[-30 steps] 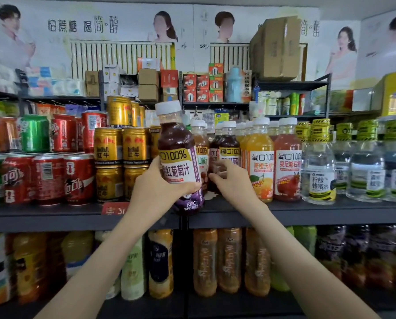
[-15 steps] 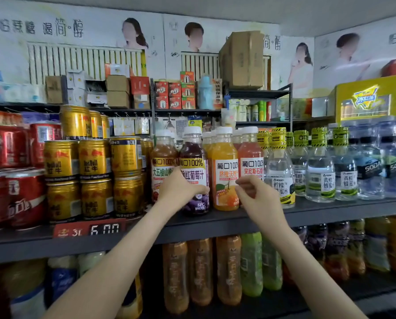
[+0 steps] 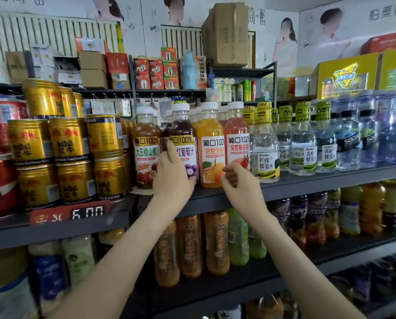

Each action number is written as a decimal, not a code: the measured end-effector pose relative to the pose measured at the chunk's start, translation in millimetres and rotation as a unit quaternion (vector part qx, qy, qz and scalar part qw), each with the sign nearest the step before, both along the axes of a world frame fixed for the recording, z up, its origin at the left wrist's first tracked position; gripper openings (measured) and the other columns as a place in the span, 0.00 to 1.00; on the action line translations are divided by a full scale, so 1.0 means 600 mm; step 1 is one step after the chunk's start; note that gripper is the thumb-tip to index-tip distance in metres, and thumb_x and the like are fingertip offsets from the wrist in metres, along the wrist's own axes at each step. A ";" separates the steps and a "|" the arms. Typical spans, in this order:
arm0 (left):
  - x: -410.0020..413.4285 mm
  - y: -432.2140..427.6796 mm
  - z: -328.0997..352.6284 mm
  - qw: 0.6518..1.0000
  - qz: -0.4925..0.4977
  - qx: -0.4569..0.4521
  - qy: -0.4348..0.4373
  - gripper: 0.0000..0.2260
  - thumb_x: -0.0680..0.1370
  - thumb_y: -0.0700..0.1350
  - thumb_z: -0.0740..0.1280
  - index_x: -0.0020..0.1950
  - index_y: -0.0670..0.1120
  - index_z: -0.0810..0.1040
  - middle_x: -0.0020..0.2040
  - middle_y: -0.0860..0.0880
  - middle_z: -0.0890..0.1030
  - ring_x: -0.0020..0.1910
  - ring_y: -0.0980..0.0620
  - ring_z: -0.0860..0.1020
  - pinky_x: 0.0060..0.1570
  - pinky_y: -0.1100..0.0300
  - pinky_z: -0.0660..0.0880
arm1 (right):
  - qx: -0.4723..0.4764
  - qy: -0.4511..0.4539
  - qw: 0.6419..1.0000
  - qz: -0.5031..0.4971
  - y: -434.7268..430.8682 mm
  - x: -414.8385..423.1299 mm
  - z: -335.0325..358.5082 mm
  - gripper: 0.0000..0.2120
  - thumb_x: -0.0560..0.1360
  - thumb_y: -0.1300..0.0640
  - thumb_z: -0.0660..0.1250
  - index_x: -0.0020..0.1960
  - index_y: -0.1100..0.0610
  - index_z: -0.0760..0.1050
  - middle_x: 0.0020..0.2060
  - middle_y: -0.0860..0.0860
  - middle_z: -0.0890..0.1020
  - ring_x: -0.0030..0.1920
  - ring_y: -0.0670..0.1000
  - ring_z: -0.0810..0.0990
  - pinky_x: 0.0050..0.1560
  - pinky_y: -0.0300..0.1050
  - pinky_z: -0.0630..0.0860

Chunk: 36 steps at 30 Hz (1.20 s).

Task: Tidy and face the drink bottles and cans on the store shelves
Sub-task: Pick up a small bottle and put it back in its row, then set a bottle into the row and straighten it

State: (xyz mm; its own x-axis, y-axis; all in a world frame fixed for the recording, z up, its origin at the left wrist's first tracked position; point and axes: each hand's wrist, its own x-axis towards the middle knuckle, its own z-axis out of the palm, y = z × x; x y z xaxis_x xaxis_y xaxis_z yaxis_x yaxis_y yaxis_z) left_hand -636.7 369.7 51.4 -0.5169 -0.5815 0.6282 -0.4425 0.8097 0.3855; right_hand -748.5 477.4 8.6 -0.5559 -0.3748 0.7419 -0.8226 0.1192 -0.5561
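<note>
Head view: grape bottle (image 3: 183, 139) gripped by left hand (image 3: 172, 180), facing step; right hand (image 3: 240, 187) clenched empty beside it, label squaring's probably next.

Four white-capped juice bottles (image 3: 212, 143) stand upright in a row at the shelf (image 3: 330, 180) edge, labels forward. The left hand (image 3: 172, 178) wraps the purple bottle (image 3: 183, 134), seemingly gripping it. Stacked gold cans (image 3: 68, 143) sit just left, and clear water bottles (image 3: 302, 148) stand to the right.

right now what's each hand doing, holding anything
Left hand: grips the dark grape juice bottle.
Right hand: fingers curled, holding nothing, in front of the orange juice bottle.
</note>
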 end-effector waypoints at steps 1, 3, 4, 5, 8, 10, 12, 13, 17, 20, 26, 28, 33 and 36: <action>0.004 0.015 -0.009 0.998 0.008 -0.054 0.010 0.42 0.74 0.49 0.71 0.77 0.41 0.46 0.70 0.39 0.62 0.68 0.41 0.65 0.64 0.52 0.68 | 0.005 0.009 1.000 -0.006 0.001 0.000 -0.004 0.11 0.78 0.57 0.64 0.60 0.56 0.74 0.48 0.48 0.79 0.49 0.47 0.78 0.52 0.46 0.77; 0.005 0.045 -0.024 0.990 -0.012 -0.137 0.037 0.34 0.75 0.46 0.70 0.74 0.41 0.55 0.65 0.39 0.66 0.64 0.42 0.68 0.59 0.54 0.71 | 0.013 0.030 0.999 -0.016 0.011 0.002 -0.009 0.12 0.78 0.57 0.64 0.60 0.56 0.74 0.52 0.49 0.80 0.51 0.47 0.77 0.54 0.45 0.76; 0.001 0.058 -0.031 0.986 -0.033 -0.159 0.039 0.31 0.75 0.46 0.70 0.73 0.41 0.59 0.63 0.40 0.67 0.62 0.43 0.68 0.57 0.54 0.72 | 0.017 0.038 0.999 -0.020 0.020 0.004 -0.011 0.12 0.78 0.57 0.65 0.60 0.57 0.74 0.53 0.50 0.79 0.52 0.47 0.77 0.54 0.45 0.76; -0.004 0.068 -0.039 0.983 -0.050 -0.173 0.032 0.27 0.76 0.45 0.69 0.71 0.42 0.62 0.62 0.41 0.68 0.61 0.43 0.69 0.55 0.54 0.73 | 0.021 0.044 0.999 -0.023 0.032 0.006 -0.014 0.12 0.78 0.58 0.64 0.60 0.56 0.74 0.54 0.50 0.79 0.53 0.48 0.76 0.54 0.44 0.75; -0.027 0.096 -0.065 0.975 -0.079 -0.206 0.010 0.22 0.73 0.43 0.71 0.65 0.40 0.71 0.59 0.40 0.73 0.58 0.41 0.72 0.52 0.51 0.75 | 0.027 0.062 0.997 -0.032 0.078 0.005 -0.027 0.12 0.77 0.60 0.64 0.60 0.56 0.74 0.54 0.50 0.78 0.55 0.50 0.75 0.52 0.43 0.73; -0.044 0.121 -0.083 0.971 -0.100 -0.216 0.017 0.21 0.70 0.40 0.73 0.61 0.38 0.74 0.55 0.38 0.76 0.55 0.38 0.75 0.50 0.47 0.76 | 0.035 0.071 0.996 -0.039 0.116 -0.003 -0.038 0.13 0.77 0.60 0.64 0.60 0.57 0.74 0.55 0.51 0.78 0.57 0.51 0.75 0.53 0.44 0.72; -0.064 0.155 -0.099 0.969 -0.125 -0.213 0.011 0.21 0.68 0.39 0.75 0.59 0.38 0.76 0.51 0.39 0.77 0.51 0.38 0.76 0.47 0.47 0.77 | 0.052 0.074 0.995 -0.050 0.157 -0.018 -0.047 0.13 0.76 0.60 0.64 0.61 0.58 0.73 0.55 0.52 0.78 0.58 0.53 0.75 0.54 0.47 0.74; -0.075 0.176 -0.106 0.969 -0.136 -0.207 0.001 0.21 0.67 0.39 0.75 0.58 0.37 0.76 0.49 0.39 0.77 0.50 0.37 0.76 0.45 0.47 0.77 | 0.058 0.074 0.994 -0.058 0.178 -0.027 -0.052 0.13 0.76 0.60 0.64 0.61 0.58 0.73 0.55 0.53 0.78 0.57 0.54 0.75 0.54 0.48 0.74; -0.131 0.274 -0.125 0.970 -0.186 -0.154 -0.028 0.16 0.73 0.43 0.70 0.59 0.42 0.76 0.49 0.42 0.78 0.50 0.39 0.77 0.40 0.49 0.75 | 0.073 0.082 0.992 -0.069 0.277 -0.075 -0.073 0.13 0.75 0.61 0.64 0.59 0.59 0.74 0.54 0.54 0.77 0.56 0.54 0.75 0.54 0.47 0.72; -0.190 0.365 -0.141 0.964 -0.262 -0.048 -0.004 0.11 0.77 0.44 0.65 0.59 0.48 0.76 0.52 0.46 0.80 0.52 0.42 0.78 0.45 0.51 0.75 | 0.090 0.068 0.991 -0.075 0.377 -0.120 -0.090 0.12 0.77 0.59 0.63 0.60 0.59 0.74 0.54 0.54 0.77 0.56 0.54 0.74 0.54 0.49 0.72; -0.328 0.554 -0.188 0.956 -0.290 0.033 -0.032 0.05 0.78 0.50 0.64 0.52 0.53 0.76 0.47 0.52 0.80 0.46 0.49 0.79 0.40 0.58 0.70 | 0.113 0.049 0.987 -0.107 0.599 -0.246 -0.141 0.11 0.77 0.59 0.63 0.59 0.60 0.73 0.52 0.55 0.77 0.52 0.55 0.76 0.49 0.47 0.73; -0.360 0.603 -0.200 0.952 -0.300 0.047 -0.043 0.04 0.78 0.50 0.64 0.52 0.53 0.76 0.46 0.54 0.79 0.45 0.52 0.77 0.40 0.58 0.71 | 0.121 0.028 0.985 -0.120 0.651 -0.285 -0.156 0.10 0.78 0.59 0.63 0.58 0.60 0.73 0.51 0.54 0.76 0.51 0.55 0.75 0.47 0.47 0.73; -0.461 0.691 -0.247 0.941 -0.314 0.093 -0.079 0.05 0.78 0.50 0.65 0.52 0.53 0.76 0.43 0.55 0.78 0.45 0.54 0.77 0.41 0.59 0.72 | 0.137 -0.021 0.980 -0.141 0.762 -0.386 -0.179 0.13 0.79 0.57 0.62 0.63 0.58 0.72 0.56 0.54 0.76 0.56 0.53 0.75 0.52 0.47 0.74; -0.532 0.715 -0.263 0.942 -0.307 0.100 -0.087 0.07 0.78 0.51 0.64 0.54 0.52 0.77 0.44 0.56 0.79 0.44 0.56 0.77 0.44 0.57 0.76 | 0.143 -0.039 0.978 -0.146 0.802 -0.450 -0.193 0.13 0.79 0.57 0.61 0.62 0.58 0.72 0.55 0.53 0.76 0.55 0.53 0.75 0.51 0.44 0.73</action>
State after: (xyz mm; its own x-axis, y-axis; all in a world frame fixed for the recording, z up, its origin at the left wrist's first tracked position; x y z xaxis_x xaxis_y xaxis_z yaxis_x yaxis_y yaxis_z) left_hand -956.2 798.9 -106.7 -0.8793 -0.2362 0.4135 0.0164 0.8528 0.5220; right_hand -1018.6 958.8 -107.1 -0.7214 -0.3775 0.5806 -0.6861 0.5031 -0.5254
